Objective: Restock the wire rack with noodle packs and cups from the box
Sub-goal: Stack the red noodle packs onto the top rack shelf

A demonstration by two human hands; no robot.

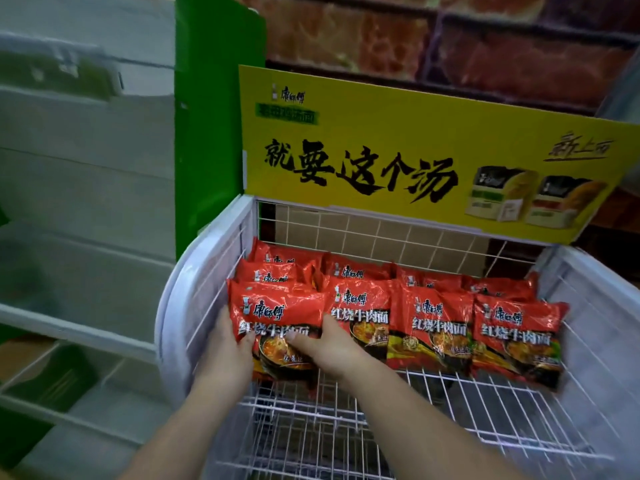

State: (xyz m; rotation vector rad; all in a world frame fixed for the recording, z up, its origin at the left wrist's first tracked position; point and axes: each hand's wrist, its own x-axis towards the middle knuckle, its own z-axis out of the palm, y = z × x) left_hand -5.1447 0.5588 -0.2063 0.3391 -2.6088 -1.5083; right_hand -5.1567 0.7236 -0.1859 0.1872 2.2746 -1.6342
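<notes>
Both hands grip one red foil noodle pack (277,327): left hand (227,355) half-hidden, right hand (329,348) on front; white wire rack (433,403) cropped.

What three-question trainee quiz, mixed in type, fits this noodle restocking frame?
1. True or false: both hands touch the front-left red foil noodle pack in the white wire rack.
2. How many red packs stand across the front row? A) two B) four C) six
3. What colour is the printed sign board behind the rack?

Key
1. True: the left hand holds its left edge and the right hand lies on its lower front.
2. B.
3. Yellow.
</notes>
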